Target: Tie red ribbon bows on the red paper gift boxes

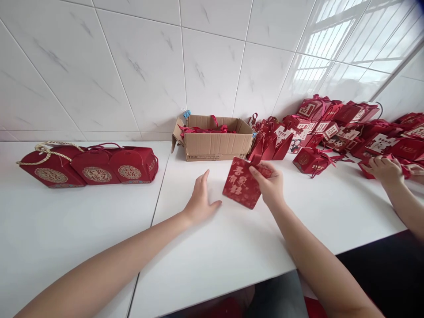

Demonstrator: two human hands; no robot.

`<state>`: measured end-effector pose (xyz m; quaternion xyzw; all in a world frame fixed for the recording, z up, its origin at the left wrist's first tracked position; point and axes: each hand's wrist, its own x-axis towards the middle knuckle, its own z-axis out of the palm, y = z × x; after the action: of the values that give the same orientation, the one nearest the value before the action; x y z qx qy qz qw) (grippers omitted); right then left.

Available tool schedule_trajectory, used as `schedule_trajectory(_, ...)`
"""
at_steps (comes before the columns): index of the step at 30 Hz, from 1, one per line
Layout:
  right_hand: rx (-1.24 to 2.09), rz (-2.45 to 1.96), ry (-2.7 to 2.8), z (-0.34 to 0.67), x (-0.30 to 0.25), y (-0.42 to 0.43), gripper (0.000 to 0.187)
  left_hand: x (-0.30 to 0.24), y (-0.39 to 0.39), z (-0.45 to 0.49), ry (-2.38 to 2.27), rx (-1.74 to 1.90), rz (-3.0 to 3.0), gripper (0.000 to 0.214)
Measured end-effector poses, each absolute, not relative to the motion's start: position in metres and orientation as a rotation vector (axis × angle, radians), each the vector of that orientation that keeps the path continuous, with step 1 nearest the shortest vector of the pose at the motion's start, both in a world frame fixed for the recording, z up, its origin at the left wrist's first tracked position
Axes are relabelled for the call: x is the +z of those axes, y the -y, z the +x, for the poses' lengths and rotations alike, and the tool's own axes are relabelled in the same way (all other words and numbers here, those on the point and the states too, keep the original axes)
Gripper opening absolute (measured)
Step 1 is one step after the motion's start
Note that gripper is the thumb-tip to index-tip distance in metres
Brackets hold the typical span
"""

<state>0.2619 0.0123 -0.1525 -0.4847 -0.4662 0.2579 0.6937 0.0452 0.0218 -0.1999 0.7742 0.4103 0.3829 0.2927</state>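
Observation:
My right hand [270,183] grips a red gift box [240,184] by its top, where a ribbon loop shows. Pale Chinese characters are printed on the face turned toward me, and the box hangs tilted over the white table. To the left of it, my left hand [200,198] is held with thumb and fingers apart, touching nothing. Behind both hands stands an open cardboard box [217,147] with red ribbons inside.
Red boxes with rope handles [96,172] stand in a row at the left. Many red gift boxes [331,123] are piled at the right, with one small box [311,162] in front. A co-worker's hands [387,170] handle a red box there. A tiled wall [132,66] closes off the back.

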Motion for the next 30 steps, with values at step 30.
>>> schedule_trajectory(30,-0.249,-1.874,0.554,0.43,-0.209,-0.126,0.076,-0.196,-0.018,0.045,-1.234,0.756,2.277,0.061)
